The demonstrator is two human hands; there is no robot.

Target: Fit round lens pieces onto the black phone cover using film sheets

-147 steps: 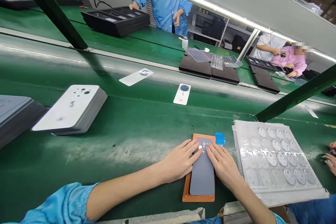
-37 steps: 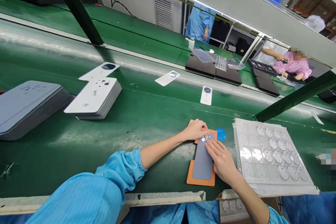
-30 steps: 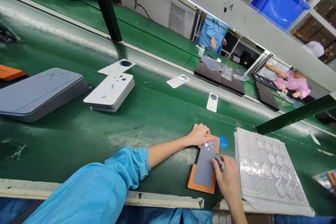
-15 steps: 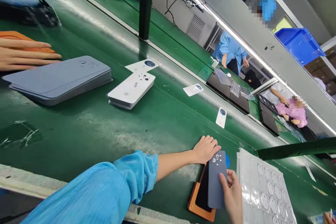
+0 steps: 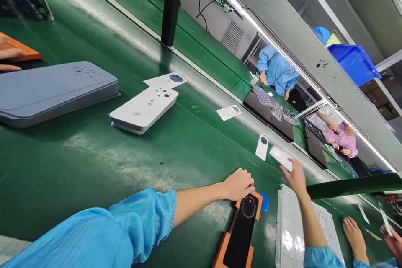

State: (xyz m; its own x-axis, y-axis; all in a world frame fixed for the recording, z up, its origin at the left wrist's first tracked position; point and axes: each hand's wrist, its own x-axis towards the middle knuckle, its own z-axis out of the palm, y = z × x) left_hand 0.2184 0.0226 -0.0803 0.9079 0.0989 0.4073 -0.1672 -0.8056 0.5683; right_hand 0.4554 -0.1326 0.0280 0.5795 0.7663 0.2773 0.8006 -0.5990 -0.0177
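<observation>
My left hand (image 5: 240, 184) is closed over the upper left end of an orange fixture (image 5: 221, 251). A black pad (image 5: 240, 234) with a round ring lies in that fixture, no panel on it. Farther right, my right hand (image 5: 297, 178) is stretched forward with thumb and fingers apart, by the near end of a pale, shiny phone back panel (image 5: 280, 158) on the far strip of the bench. Whether the fingertips touch this panel is blurred. Just right of the fixture is a small blue round object (image 5: 264, 202).
Stacks of grey panels (image 5: 56, 88) and white panels (image 5: 144, 109) stand left. A clear plastic tray (image 5: 285, 222) lies right. Another person's hand (image 5: 354, 234) rests at lower right; other fingers (image 5: 9, 54) are at far left. A green post (image 5: 358, 186) crosses the right side.
The grey panel held over the fixture has left it. My right hand has moved forward and up to the far strip. A hand has appeared on the bench at lower right.
</observation>
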